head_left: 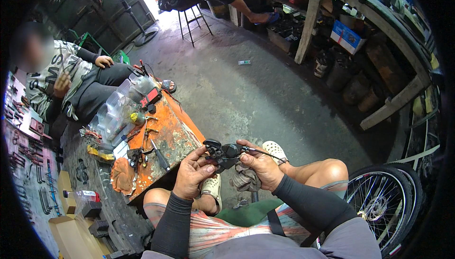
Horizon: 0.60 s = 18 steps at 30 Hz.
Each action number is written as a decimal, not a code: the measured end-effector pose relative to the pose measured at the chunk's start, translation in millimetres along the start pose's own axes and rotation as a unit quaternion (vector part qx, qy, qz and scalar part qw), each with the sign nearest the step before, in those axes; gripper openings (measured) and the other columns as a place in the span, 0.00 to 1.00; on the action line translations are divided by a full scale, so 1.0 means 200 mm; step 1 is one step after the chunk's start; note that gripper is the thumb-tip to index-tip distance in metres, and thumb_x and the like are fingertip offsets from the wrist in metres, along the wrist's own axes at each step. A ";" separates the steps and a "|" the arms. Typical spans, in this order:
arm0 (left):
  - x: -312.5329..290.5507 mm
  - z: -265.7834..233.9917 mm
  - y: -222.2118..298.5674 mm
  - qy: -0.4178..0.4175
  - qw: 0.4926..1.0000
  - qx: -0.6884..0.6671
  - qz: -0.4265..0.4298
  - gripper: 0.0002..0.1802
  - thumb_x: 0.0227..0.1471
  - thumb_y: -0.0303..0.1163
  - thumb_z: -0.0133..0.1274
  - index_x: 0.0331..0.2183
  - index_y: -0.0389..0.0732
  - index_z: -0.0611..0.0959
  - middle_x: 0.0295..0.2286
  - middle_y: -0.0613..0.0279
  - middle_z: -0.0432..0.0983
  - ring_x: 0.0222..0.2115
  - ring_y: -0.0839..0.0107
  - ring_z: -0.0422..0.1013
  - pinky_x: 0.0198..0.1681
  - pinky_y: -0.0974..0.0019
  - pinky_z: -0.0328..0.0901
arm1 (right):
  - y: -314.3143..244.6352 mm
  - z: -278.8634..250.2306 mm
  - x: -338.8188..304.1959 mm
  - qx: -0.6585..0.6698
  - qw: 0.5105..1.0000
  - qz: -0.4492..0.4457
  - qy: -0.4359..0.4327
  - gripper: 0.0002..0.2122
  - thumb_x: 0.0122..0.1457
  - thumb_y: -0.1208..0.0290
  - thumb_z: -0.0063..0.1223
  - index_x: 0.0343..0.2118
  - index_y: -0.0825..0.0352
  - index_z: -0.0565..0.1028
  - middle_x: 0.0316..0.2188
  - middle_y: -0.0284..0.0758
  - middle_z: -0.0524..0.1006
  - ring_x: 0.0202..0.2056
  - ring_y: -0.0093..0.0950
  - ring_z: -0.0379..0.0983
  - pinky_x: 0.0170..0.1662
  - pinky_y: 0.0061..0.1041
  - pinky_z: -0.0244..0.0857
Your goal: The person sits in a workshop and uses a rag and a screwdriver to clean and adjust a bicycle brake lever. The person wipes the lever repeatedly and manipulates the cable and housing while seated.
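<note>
Grey fabric shirt (275, 250) lies nearest me. My left hand (190, 175) has thumb and fingers clamped on a compact black lever-like part (231, 151), held up between both hands; my right hand (266, 170) pinches its other end, beside a thin black cable (264, 153). I'd best keep both grips steady, the cable unkinked, and the crumpled grey cloth (245, 179) clear.

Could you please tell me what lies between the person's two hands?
In the head view, a black mechanical part lies between the left hand and the right hand, held by both.
</note>
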<state>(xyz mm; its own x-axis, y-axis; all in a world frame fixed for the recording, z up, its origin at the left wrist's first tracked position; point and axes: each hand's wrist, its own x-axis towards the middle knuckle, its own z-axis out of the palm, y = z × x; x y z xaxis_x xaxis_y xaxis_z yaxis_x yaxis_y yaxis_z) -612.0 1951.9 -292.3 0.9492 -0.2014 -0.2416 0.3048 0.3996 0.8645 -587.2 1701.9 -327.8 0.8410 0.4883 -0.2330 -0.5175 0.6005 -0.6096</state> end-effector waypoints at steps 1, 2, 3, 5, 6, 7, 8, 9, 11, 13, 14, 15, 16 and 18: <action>0.00 0.00 0.00 -0.002 1.000 -0.002 0.005 0.38 0.57 0.22 0.66 0.66 0.32 0.69 0.49 0.49 0.82 0.47 0.64 0.82 0.51 0.61 0.79 | 0.00 0.00 0.00 -0.004 1.000 -0.001 0.000 0.30 0.66 0.67 0.68 0.69 0.65 0.69 0.52 0.33 0.82 0.51 0.21 0.76 0.58 0.25 0.70; 0.00 0.00 0.00 0.000 1.000 -0.003 0.006 0.39 0.56 0.22 0.67 0.65 0.32 0.70 0.49 0.49 0.82 0.47 0.64 0.82 0.52 0.60 0.79 | 0.00 0.00 0.00 -0.009 1.000 -0.002 0.000 0.30 0.66 0.66 0.68 0.69 0.65 0.69 0.52 0.33 0.82 0.51 0.21 0.76 0.58 0.25 0.70; 0.00 0.00 0.00 0.001 1.000 -0.004 0.008 0.39 0.56 0.22 0.67 0.65 0.32 0.70 0.49 0.48 0.82 0.48 0.63 0.82 0.53 0.60 0.78 | -0.01 0.00 0.00 -0.013 1.000 -0.003 0.001 0.31 0.66 0.66 0.68 0.69 0.65 0.68 0.52 0.33 0.82 0.51 0.21 0.76 0.58 0.25 0.70; 0.00 0.01 0.00 0.001 1.000 -0.007 0.012 0.39 0.56 0.21 0.67 0.65 0.33 0.70 0.50 0.48 0.82 0.49 0.63 0.81 0.54 0.58 0.78 | -0.02 0.01 0.00 -0.008 1.000 0.000 -0.002 0.31 0.66 0.66 0.68 0.70 0.65 0.68 0.52 0.33 0.82 0.51 0.21 0.76 0.58 0.25 0.70; 0.00 0.01 0.01 0.000 1.000 -0.008 0.014 0.39 0.56 0.21 0.67 0.65 0.33 0.70 0.50 0.48 0.82 0.49 0.62 0.81 0.54 0.58 0.78 | -0.02 0.01 0.00 -0.006 1.000 0.001 -0.004 0.32 0.66 0.67 0.69 0.70 0.64 0.68 0.53 0.33 0.82 0.51 0.21 0.76 0.58 0.25 0.70; 0.00 0.02 0.01 0.000 1.000 -0.010 0.016 0.39 0.55 0.21 0.67 0.65 0.34 0.71 0.50 0.48 0.82 0.50 0.62 0.81 0.54 0.58 0.78 | -0.02 0.00 0.00 -0.015 1.000 0.001 -0.002 0.32 0.66 0.66 0.68 0.70 0.65 0.67 0.53 0.34 0.82 0.52 0.22 0.76 0.59 0.25 0.70; 0.00 0.01 0.01 -0.004 1.000 -0.008 0.016 0.38 0.56 0.21 0.67 0.65 0.34 0.71 0.51 0.48 0.82 0.50 0.62 0.81 0.55 0.58 0.78 | -0.01 0.00 0.00 -0.025 1.000 0.002 -0.002 0.32 0.67 0.65 0.67 0.70 0.65 0.67 0.54 0.35 0.82 0.53 0.22 0.77 0.60 0.26 0.70; 0.00 0.00 0.00 -0.008 1.000 -0.007 0.016 0.38 0.56 0.21 0.67 0.65 0.34 0.71 0.51 0.48 0.82 0.51 0.62 0.81 0.55 0.58 0.78 | -0.01 0.00 0.00 -0.035 0.999 0.003 -0.002 0.32 0.67 0.64 0.66 0.70 0.66 0.67 0.54 0.35 0.81 0.54 0.23 0.77 0.60 0.26 0.70; 0.00 -0.01 0.00 -0.009 1.000 -0.016 0.011 0.37 0.56 0.22 0.67 0.64 0.34 0.71 0.51 0.48 0.82 0.49 0.63 0.82 0.50 0.62 0.79 | -0.05 0.03 -0.02 -0.003 1.000 0.012 -0.011 0.31 0.69 0.63 0.62 0.71 0.68 0.66 0.55 0.37 0.81 0.55 0.25 0.77 0.62 0.27 0.69; 0.01 0.01 0.01 -0.002 0.999 -0.038 0.004 0.36 0.57 0.24 0.67 0.63 0.36 0.71 0.50 0.48 0.83 0.45 0.65 0.84 0.41 0.69 0.82 | -0.07 0.04 -0.02 0.014 0.999 0.013 -0.027 0.29 0.71 0.63 0.58 0.71 0.69 0.66 0.56 0.39 0.80 0.57 0.27 0.76 0.64 0.29 0.68; 0.01 0.01 0.01 0.001 0.999 -0.039 -0.003 0.35 0.57 0.24 0.67 0.63 0.35 0.72 0.50 0.48 0.83 0.45 0.66 0.84 0.40 0.70 0.82 | -0.08 0.02 -0.02 0.017 0.999 0.008 -0.039 0.29 0.71 0.63 0.56 0.71 0.70 0.66 0.57 0.40 0.80 0.57 0.28 0.76 0.64 0.29 0.68; 0.01 0.01 0.02 0.004 0.999 -0.041 -0.011 0.35 0.56 0.24 0.67 0.63 0.35 0.72 0.50 0.49 0.83 0.45 0.67 0.84 0.38 0.72 0.82 | -0.08 0.01 -0.02 0.019 0.999 0.003 -0.051 0.28 0.72 0.63 0.54 0.71 0.71 0.66 0.57 0.41 0.80 0.58 0.29 0.76 0.65 0.30 0.68; 0.01 0.01 0.02 0.007 0.999 -0.042 -0.019 0.35 0.56 0.24 0.67 0.63 0.35 0.72 0.50 0.49 0.83 0.44 0.68 0.84 0.37 0.73 0.82 | -0.08 0.01 -0.02 0.016 0.999 0.002 -0.046 0.28 0.72 0.63 0.53 0.70 0.71 0.66 0.58 0.41 0.80 0.58 0.29 0.76 0.65 0.30 0.68; 0.01 0.01 0.02 0.008 0.999 -0.037 -0.019 0.35 0.56 0.24 0.67 0.62 0.35 0.72 0.50 0.49 0.83 0.44 0.68 0.84 0.37 0.73 0.82 | -0.07 0.01 -0.01 0.010 0.999 0.001 -0.036 0.28 0.71 0.64 0.52 0.70 0.71 0.67 0.58 0.42 0.80 0.58 0.29 0.76 0.65 0.30 0.67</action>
<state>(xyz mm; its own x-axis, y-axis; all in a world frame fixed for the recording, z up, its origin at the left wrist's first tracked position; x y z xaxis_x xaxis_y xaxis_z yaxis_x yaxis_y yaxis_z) -608.4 1950.9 -288.9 0.9378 -0.2032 -0.2814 0.3450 0.4569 0.8199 -582.6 1693.0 -317.3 0.8271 0.5334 -0.1773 -0.5223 0.6126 -0.5933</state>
